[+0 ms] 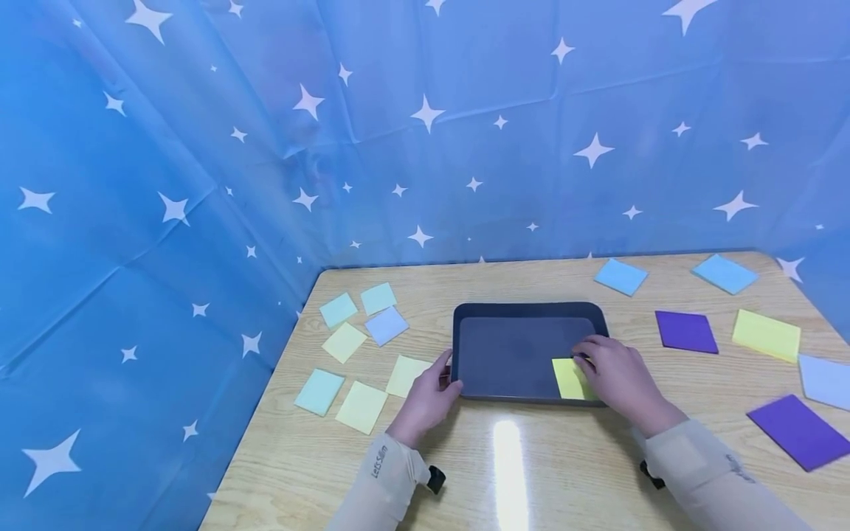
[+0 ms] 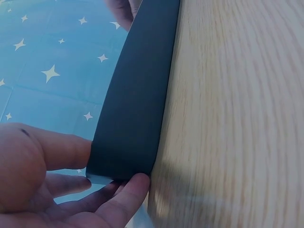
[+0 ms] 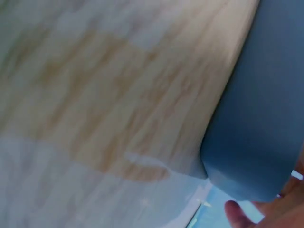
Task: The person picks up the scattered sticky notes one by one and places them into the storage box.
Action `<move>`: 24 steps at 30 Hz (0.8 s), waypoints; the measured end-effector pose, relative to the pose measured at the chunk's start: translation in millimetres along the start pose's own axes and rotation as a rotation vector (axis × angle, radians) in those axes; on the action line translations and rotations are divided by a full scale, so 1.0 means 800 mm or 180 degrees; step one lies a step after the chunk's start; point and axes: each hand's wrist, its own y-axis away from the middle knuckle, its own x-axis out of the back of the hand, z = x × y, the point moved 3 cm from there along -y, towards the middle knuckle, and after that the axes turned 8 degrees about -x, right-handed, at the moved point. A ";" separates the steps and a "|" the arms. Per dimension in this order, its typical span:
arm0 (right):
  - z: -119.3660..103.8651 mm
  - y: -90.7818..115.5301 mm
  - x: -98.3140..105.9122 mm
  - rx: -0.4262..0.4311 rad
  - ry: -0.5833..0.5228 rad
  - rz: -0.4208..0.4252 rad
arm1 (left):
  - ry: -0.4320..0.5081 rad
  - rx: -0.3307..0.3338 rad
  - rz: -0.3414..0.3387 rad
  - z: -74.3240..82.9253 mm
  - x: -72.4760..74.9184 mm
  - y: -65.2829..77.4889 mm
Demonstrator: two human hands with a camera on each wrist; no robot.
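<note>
A shallow dark rectangular tray [image 1: 514, 354] sits on the wooden table in the head view. My left hand [image 1: 430, 398] grips its front left corner, the thumb at the front wall and the fingers along the left side. The left wrist view shows the tray's outer wall [image 2: 133, 95] between the fingers and thumb of that hand. A yellow sticky note [image 1: 567, 380] lies in the tray's front right corner. Over it, my right hand [image 1: 617, 376] holds the note with curled fingers, covering its right part. Only some fingers [image 3: 280, 211] show beyond the tray's end in the right wrist view.
Left of the tray lie several small pale green, cream and lilac notes [image 1: 361, 407]. On the right are larger sheets: blue [image 1: 620, 276], purple [image 1: 687, 331], yellow [image 1: 766, 334] and pale lilac [image 1: 826, 380]. A blue starred curtain [image 1: 465, 147] hangs behind the table.
</note>
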 end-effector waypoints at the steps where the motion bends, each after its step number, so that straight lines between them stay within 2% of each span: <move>1: 0.001 0.000 0.002 0.0021 -0.0063 0.0039 | 0.0015 0.0003 0.0001 0.000 0.000 0.000; 5: 0.006 0.000 0.009 0.0024 -0.0227 0.0094 | 0.0029 -0.0025 -0.0001 0.000 0.000 -0.001; 12: 0.014 0.005 0.015 -0.0151 -0.0532 0.0044 | 0.0066 -0.0053 0.0002 -0.003 -0.001 0.000; 19: 0.026 0.006 0.019 -0.0222 -0.0531 0.0209 | 0.0074 -0.0091 0.0004 -0.004 0.000 0.000; 24: 0.041 0.006 0.024 -0.0407 -0.0585 0.0261 | 0.0059 -0.0072 0.0002 -0.003 0.001 0.001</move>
